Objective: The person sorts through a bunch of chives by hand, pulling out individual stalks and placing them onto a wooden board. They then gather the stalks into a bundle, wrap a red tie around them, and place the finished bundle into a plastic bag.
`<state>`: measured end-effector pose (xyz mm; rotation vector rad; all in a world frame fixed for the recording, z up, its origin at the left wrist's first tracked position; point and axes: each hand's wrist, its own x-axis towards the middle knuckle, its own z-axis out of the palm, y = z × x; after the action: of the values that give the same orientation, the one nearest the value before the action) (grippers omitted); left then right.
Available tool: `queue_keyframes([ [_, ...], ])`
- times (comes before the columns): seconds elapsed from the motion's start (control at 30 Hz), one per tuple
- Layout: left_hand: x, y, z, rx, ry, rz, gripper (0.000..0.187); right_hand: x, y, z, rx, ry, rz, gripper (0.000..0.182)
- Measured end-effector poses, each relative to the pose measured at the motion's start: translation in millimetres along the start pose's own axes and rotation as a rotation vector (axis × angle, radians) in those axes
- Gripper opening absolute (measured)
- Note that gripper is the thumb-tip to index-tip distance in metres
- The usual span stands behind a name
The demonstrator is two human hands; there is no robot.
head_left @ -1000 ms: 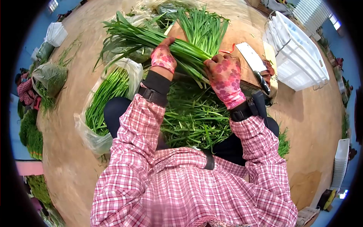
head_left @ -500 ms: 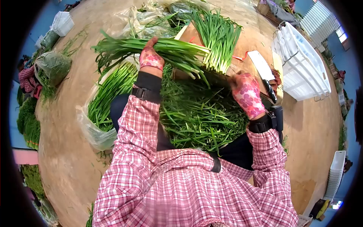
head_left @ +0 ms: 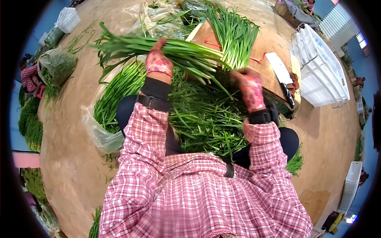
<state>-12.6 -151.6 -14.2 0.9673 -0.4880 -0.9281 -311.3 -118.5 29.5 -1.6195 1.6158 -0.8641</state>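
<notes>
My left hand [head_left: 159, 61], in a pink patterned glove, is wrapped round a bunch of long green stalks [head_left: 185, 54], its leafy ends to the left and pale ends to the right. Close to those pale ends is my right hand [head_left: 249, 85], in a matching glove; motion blurs its fingers, and I cannot tell whether they touch a stalk. Another green bunch [head_left: 234, 37] lies on the wooden board [head_left: 203, 32], with red ties beside it. A cleaver [head_left: 278, 68] with a black handle rests at the board's right. Loose green leaves [head_left: 210, 123] are heaped below my hands.
An open plastic bag [head_left: 104, 139] of greens lies left of my legs. White crates [head_left: 317, 67] stand to the right of the board. A filled bag [head_left: 59, 65] and a seated person [head_left: 29, 77] are at the far left.
My right hand has moved left and slightly up, nearer to the pale ends of the held bunch. My left hand still holds the bunch. The view has shifted slightly.
</notes>
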Motion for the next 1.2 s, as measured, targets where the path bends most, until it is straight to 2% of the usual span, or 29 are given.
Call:
queue_keyframes([
  [0.03, 4.0, 15.2, 0.7, -0.295, 0.138, -0.170, 0.031, 11.6, 27.9, -9.3, -0.306, 0.051, 0.029, 0.025],
  [0.07, 1.9, 20.3, -5.6, -0.153, 0.103, -0.120, 0.033, 15.8, 52.5, -18.0, -0.611, 0.029, 0.025, 0.027],
  [0.1, -0.3, 25.5, -11.8, -0.012, 0.077, -0.066, 0.036, 9.3, 52.8, -18.0, -0.487, -0.017, -0.020, 0.032],
  [0.13, -9.6, 48.5, 8.0, -0.403, 0.225, -0.330, 0.040, -0.3, 43.0, -17.5, -0.364, -0.061, -0.061, 0.038],
  [0.17, 12.8, 24.2, -16.3, -0.176, 0.121, -0.205, 0.050, -7.1, 28.8, -3.4, -0.249, -0.037, -0.259, 0.049],
  [0.2, 11.1, 17.2, -14.8, -0.073, 0.093, -0.164, 0.052, -4.5, 28.7, 18.3, -0.087, -0.076, -0.323, 0.052],
  [0.27, 7.8, 8.6, -9.4, 0.125, 0.039, -0.067, 0.058, -15.6, -2.8, 41.9, 0.150, -0.237, -0.345, 0.044],
  [0.33, 66.6, -38.6, -61.7, 0.504, -0.078, 0.216, 0.071, -15.7, 7.8, 43.8, -0.140, -0.292, -0.338, 0.035],
  [0.37, 68.8, -35.7, -67.1, 0.582, -0.061, 0.271, 0.074, -19.9, 17.6, 34.9, -0.518, -0.181, -0.381, 0.024],
  [0.4, 65.5, -30.8, -69.2, 0.571, -0.041, 0.265, 0.074, -15.2, 32.8, 21.7, -0.820, -0.274, -0.296, 0.024],
  [0.47, 64.4, -26.5, -73.6, 0.538, -0.019, 0.254, 0.074, -10.3, 75.4, 12.9, -0.763, -0.189, -0.339, 0.024],
  [0.5, 66.5, -26.8, -75.8, 0.517, -0.017, 0.249, 0.074, -21.9, 52.7, 11.9, -0.638, -0.026, -0.533, 0.032],
  [0.53, 71.7, -35.8, -80.8, 0.614, -0.028, 0.285, 0.074, -27.9, 23.9, 18.6, -0.436, -0.018, -0.466, 0.039],
  [0.57, 76.3, -44.1, -85.2, 0.710, -0.036, 0.322, 0.075, -29.6, 2.2, 27.6, -0.141, -0.021, -0.557, 0.039],
  [0.6, 73.8, -45.8, -80.7, 0.716, -0.042, 0.308, 0.076, -27.5, -17.2, 35.4, -0.087, 0.014, -0.723, 0.035],
  [0.7, 55.7, -45.5, -63.3, 0.628, -0.050, 0.137, 0.079, -16.9, -28.9, 53.1, -0.320, 0.012, -0.879, 0.022],
  [0.73, 56.2, -47.5, -65.1, 0.682, -0.065, 0.185, 0.076, -15.4, -25.6, 55.3, -0.345, 0.029, -0.922, 0.021],
  [0.77, 58.9, -44.6, -67.6, 0.619, -0.067, 0.183, 0.073, -13.9, -19.1, 55.2, -0.370, 0.040, -0.926, 0.012],
  [0.8, 62.3, -42.5, -70.8, 0.557, -0.068, 0.181, 0.070, -18.3, -13.1, 50.4, -0.306, 0.029, -0.899, 0.011],
  [0.87, 65.1, -25.5, -75.6, 0.290, -0.040, 0.099, 0.065, -26.9, 18.6, 32.9, -0.381, 0.016, -0.870, 0.007],
  [0.93, 36.9, 5.5, -64.4, 0.246, -0.015, 0.055, 0.062, -33.8, 40.9, 16.3, -0.443, -0.124, -0.577, 0.004],
  [0.97, 28.5, 11.0, -58.6, 0.251, -0.013, 0.051, 0.061, -33.3, 41.7, 15.7, -0.248, -0.058, -0.522, 0.003],
  [1.0, 30.1, 4.6, -58.1, 0.255, -0.037, 0.067, 0.062, -27.9, 30.9, 18.6, -0.074, 0.066, -0.546, 0.003],
  [1.07, 31.6, -5.7, -52.3, 0.167, -0.089, 0.037, 0.062, -30.2, -20.9, 14.5, 0.027, 0.147, -0.537, 0.007],
  [1.13, 22.7, -6.7, -44.5, 0.023, -0.078, -0.056, 0.064, -29.4, -40.4, 19.3, 0.194, 0.164, -0.546, 0.009],
  [1.2, 18.8, 1.2, -35.1, -0.118, -0.019, -0.142, 0.067, -24.7, -25.7, 29.2, 0.140, 0.138, -0.722, 0.013],
])
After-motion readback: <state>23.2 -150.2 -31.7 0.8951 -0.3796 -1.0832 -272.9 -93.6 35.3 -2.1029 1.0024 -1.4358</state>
